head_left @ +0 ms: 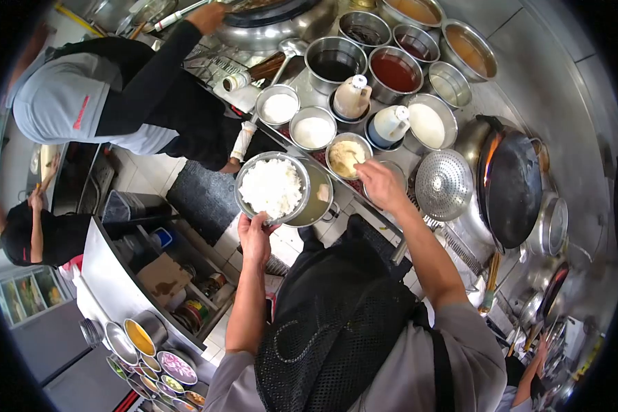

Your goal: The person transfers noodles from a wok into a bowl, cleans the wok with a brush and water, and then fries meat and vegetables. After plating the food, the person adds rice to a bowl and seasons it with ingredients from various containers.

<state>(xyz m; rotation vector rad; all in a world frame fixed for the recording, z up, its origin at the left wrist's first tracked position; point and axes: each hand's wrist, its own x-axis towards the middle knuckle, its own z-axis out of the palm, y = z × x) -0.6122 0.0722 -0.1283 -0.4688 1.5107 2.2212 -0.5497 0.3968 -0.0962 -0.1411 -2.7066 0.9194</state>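
Note:
My left hand (255, 237) grips the near rim of a metal bowl heaped with white rice (272, 189). Behind that bowl, partly covered by it, is a pot of cloudy liquid (317, 199). My right hand (381, 183) is at the edge of a small metal bowl of pale yellow powder (347, 156), its fingertips pinched together over the powder; whether anything is between them is too small to tell. Beside the powder stand a bowl of white granules (312, 132) and a capped squeeze bottle (390, 125).
A black wok (511, 189) sits over flame at the right, with a perforated ladle (444, 184) beside it. Pots of dark and red sauce (395, 72) stand behind. A co-worker in a cap (60, 99) is at the upper left. Ingredient bowls (177, 367) line the lower-left counter.

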